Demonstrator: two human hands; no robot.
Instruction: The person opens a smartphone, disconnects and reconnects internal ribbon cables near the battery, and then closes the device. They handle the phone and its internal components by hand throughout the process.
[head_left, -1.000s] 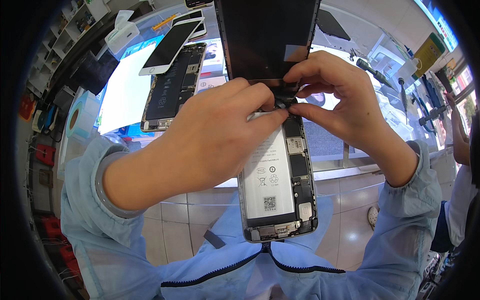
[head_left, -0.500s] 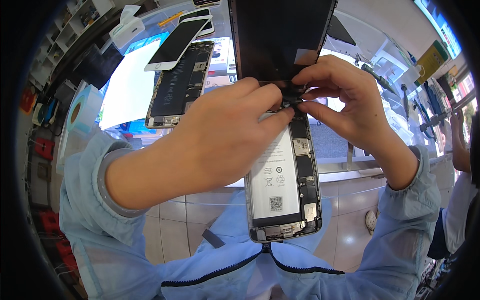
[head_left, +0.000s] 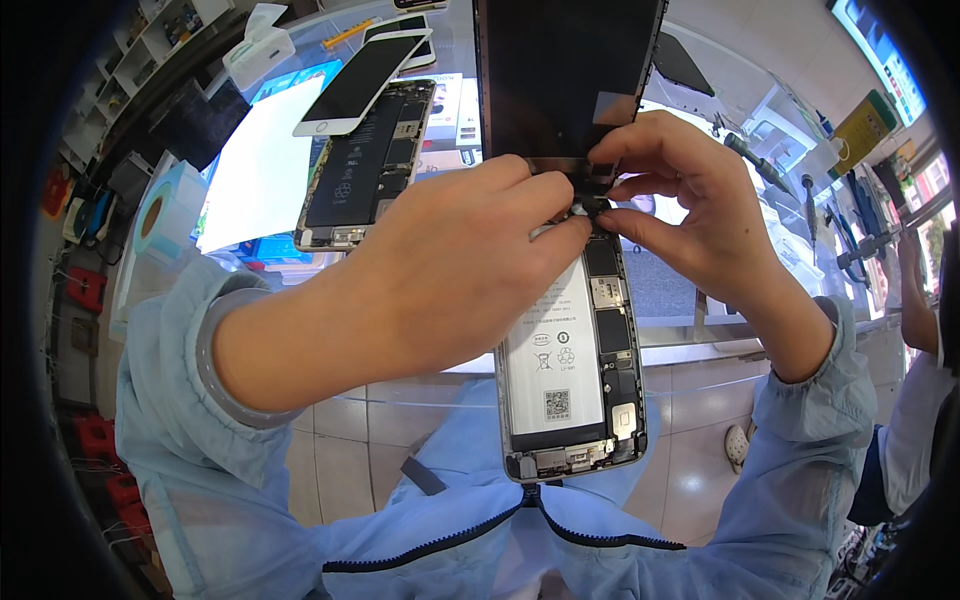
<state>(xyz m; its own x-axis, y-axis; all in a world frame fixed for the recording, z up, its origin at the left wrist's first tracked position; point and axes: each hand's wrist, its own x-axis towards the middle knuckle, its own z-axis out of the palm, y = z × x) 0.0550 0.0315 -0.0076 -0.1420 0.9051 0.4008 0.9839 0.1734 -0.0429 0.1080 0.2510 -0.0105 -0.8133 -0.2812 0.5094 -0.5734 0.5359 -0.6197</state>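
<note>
An opened phone body (head_left: 552,350), with white battery and exposed boards, extends toward me below my hands. Its dark screen (head_left: 560,70) is raised at the far end. My left hand (head_left: 455,255) lies over the upper battery, fingers curled at the junction of screen and body; whatever they pinch is hidden. My right hand (head_left: 700,225) has its index finger on the screen's lower edge and its thumb beside the small dark connector area (head_left: 590,205) at the body's top. A second opened phone body (head_left: 355,185) lies behind my left hand, a white-framed phone (head_left: 355,85) across its top.
A glass counter holds a white paper (head_left: 260,165), a tape roll (head_left: 160,215) and a tissue pack (head_left: 255,55) at left. Tools (head_left: 765,165) and a dark phone panel (head_left: 680,65) are at right. A co-worker's arm (head_left: 920,310) shows at the far right edge.
The phone, both hands and the counter items appear slightly further right in the picture. My fingers have shifted only slightly at the junction, keeping much the same grip.
</note>
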